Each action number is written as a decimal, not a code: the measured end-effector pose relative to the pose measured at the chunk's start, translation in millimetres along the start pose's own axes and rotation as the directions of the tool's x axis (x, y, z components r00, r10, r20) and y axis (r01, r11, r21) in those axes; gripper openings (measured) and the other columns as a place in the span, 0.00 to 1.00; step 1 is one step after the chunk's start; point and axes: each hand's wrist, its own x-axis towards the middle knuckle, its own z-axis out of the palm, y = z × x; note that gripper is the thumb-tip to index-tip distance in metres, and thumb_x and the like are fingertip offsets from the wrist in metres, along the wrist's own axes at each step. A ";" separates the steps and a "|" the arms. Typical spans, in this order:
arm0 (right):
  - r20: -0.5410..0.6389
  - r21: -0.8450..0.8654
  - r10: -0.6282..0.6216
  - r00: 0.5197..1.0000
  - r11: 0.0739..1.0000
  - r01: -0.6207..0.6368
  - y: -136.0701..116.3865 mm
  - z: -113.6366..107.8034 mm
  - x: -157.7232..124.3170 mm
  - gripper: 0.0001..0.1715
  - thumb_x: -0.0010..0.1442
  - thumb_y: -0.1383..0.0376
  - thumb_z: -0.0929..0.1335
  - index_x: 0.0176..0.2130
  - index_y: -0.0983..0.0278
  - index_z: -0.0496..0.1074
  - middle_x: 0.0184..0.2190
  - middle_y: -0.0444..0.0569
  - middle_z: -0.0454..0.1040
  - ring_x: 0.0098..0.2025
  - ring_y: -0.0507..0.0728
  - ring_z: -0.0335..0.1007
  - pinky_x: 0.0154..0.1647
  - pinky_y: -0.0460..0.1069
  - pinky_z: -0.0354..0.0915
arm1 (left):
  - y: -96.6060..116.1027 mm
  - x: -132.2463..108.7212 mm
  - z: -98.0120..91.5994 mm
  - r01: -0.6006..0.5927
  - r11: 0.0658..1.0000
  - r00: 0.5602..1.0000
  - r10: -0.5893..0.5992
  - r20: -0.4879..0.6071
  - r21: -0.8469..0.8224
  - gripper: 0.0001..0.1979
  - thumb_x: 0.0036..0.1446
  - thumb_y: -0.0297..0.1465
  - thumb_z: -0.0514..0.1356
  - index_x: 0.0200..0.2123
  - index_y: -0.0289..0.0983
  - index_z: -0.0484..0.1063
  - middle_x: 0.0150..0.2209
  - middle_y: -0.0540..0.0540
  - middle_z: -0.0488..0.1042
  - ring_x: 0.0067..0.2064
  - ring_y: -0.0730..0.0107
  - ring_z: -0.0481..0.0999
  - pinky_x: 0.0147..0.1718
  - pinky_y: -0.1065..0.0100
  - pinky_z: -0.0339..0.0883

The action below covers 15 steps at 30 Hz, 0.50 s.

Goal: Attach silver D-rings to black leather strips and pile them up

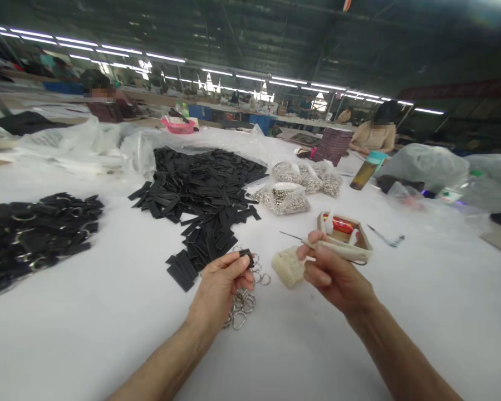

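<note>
My left hand (pixel 226 277) pinches a small folded black strip (pixel 246 257) between thumb and fingers, above loose metal D-rings (pixel 239 319). In my right hand (pixel 332 270) is a thin pointed awl (pixel 291 236), its tip toward the left. A yellowish block (pixel 288 267) lies on the table between the hands, partly behind the right fingers. Beyond the left hand, a big heap of black strips (pixel 209 186) spreads over the white table (pixel 121 334). Whether the held strip has a ring in it cannot be made out.
At the left lies a pile of black strips with rings (pixel 37 236). Clear bags of metal rings (pixel 281 199), an open box (pixel 366 240) with a red tube, a bottle (pixel 365 171) and a pink basket (pixel 178 126) stand farther back. A person (pixel 376 135) sits at the back right.
</note>
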 end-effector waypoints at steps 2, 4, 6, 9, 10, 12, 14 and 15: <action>-0.005 0.300 0.079 0.997 0.951 -0.074 -2.3 -12.9 8.9 0.15 0.51 0.57 0.70 0.34 0.61 0.62 0.25 0.39 0.66 0.14 0.41 0.36 0.14 0.39 0.40 | 0.0 -0.1 -0.2 0.017 1.000 1.000 -0.017 0.006 -0.003 0.09 0.40 0.30 0.67 0.22 0.32 0.71 0.16 0.50 0.69 0.18 0.77 0.66 0.19 0.76 0.63; -0.014 0.373 0.095 0.995 0.924 -0.082 -1.1 -24.8 16.6 0.16 0.51 0.55 0.70 0.33 0.62 0.63 0.25 0.39 0.66 0.14 0.41 0.32 0.13 0.38 0.37 | -0.4 0.0 -0.3 0.031 1.000 1.000 -0.031 -0.005 -0.003 0.09 0.40 0.31 0.67 0.22 0.33 0.71 0.16 0.50 0.69 0.19 0.77 0.67 0.19 0.76 0.63; -0.020 0.379 0.089 0.996 0.922 -0.075 2.0 -33.1 21.3 0.16 0.53 0.54 0.69 0.33 0.63 0.64 0.27 0.40 0.67 0.14 0.40 0.31 0.12 0.38 0.36 | -0.8 0.4 -0.7 0.041 0.999 0.999 -0.041 -0.013 -0.001 0.09 0.40 0.30 0.67 0.22 0.33 0.71 0.16 0.50 0.69 0.19 0.77 0.67 0.19 0.76 0.63; 0.007 0.416 0.082 0.997 0.906 -0.078 5.9 -37.1 22.6 0.17 0.55 0.52 0.67 0.35 0.63 0.65 0.29 0.41 0.69 0.13 0.39 0.29 0.11 0.37 0.35 | -1.2 1.6 -1.4 0.052 0.999 0.999 -0.052 -0.003 0.007 0.09 0.41 0.31 0.67 0.23 0.33 0.71 0.16 0.50 0.69 0.19 0.77 0.66 0.18 0.76 0.62; 0.022 0.429 0.078 0.997 0.900 -0.080 6.6 -36.9 22.0 0.17 0.56 0.52 0.67 0.35 0.63 0.65 0.29 0.40 0.69 0.13 0.38 0.28 0.11 0.36 0.35 | -1.4 2.0 -1.7 0.053 0.999 0.999 -0.053 0.002 0.010 0.09 0.42 0.31 0.67 0.23 0.33 0.71 0.16 0.51 0.69 0.19 0.77 0.66 0.18 0.76 0.62; 0.053 0.455 0.072 0.996 0.886 -0.088 7.3 -35.7 20.8 0.18 0.57 0.51 0.66 0.36 0.63 0.65 0.29 0.39 0.70 0.12 0.37 0.27 0.10 0.36 0.33 | -1.8 2.5 -2.3 0.058 0.998 0.998 -0.059 0.012 0.020 0.08 0.43 0.32 0.66 0.23 0.34 0.70 0.16 0.51 0.69 0.18 0.77 0.65 0.17 0.76 0.61; 0.082 0.478 0.065 0.994 0.873 -0.097 7.9 -34.6 20.2 0.19 0.56 0.51 0.66 0.36 0.63 0.65 0.28 0.38 0.70 0.11 0.35 0.25 0.09 0.35 0.31 | -2.6 2.7 -3.3 0.059 0.997 0.998 -0.060 0.027 0.043 0.09 0.44 0.33 0.66 0.23 0.34 0.70 0.15 0.51 0.68 0.18 0.78 0.64 0.16 0.77 0.59; 0.096 0.490 0.061 0.993 0.866 -0.101 8.1 -34.3 20.3 0.19 0.55 0.51 0.67 0.36 0.63 0.65 0.28 0.37 0.71 0.10 0.35 0.25 0.08 0.35 0.30 | -3.1 2.6 -3.8 0.055 0.997 0.998 -0.057 0.029 0.056 0.09 0.44 0.33 0.65 0.23 0.34 0.70 0.15 0.52 0.68 0.17 0.78 0.63 0.15 0.77 0.58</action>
